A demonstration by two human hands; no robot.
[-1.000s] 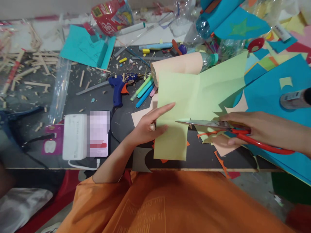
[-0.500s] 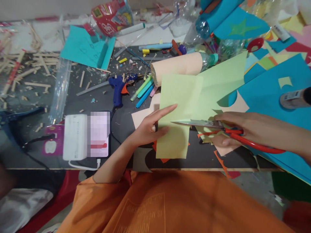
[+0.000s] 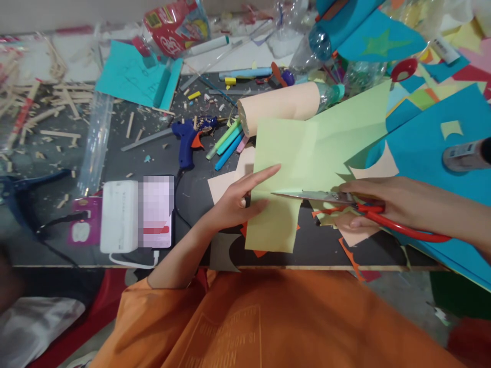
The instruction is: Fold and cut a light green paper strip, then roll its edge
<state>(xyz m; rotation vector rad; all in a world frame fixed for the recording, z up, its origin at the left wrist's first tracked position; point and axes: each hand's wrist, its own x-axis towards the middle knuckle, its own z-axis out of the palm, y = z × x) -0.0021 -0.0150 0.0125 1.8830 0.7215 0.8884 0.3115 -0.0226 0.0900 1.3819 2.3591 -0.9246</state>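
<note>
A pair of scissors (image 3: 370, 208) with red handles is in my right hand (image 3: 391, 199), fingers wrapped round the grips. Its blades lie across a sheet of light green paper (image 3: 286, 148), along a cut that runs in from the right edge. Below the cut, a strip of the sheet hangs down towards the table edge. My left hand (image 3: 233, 204) holds the sheet at its left side, index finger and thumb on top near the scissor tip; its other fingers are hidden under the paper.
Behind the sheet lie a paper-wrapped bottle (image 3: 282, 105), several markers (image 3: 228, 145) and a blue glue gun (image 3: 187, 140). A phone (image 3: 157, 212) and white power bank (image 3: 118, 217) are at left. Blue paper (image 3: 429, 148) and a small bottle (image 3: 466, 153) sit at right. Wood sticks (image 3: 59, 134) litter the left.
The light green sheet has shifted slightly, its right part a little to the right and its lower strip a little down. Both hands and the scissors are nearly where they were.
</note>
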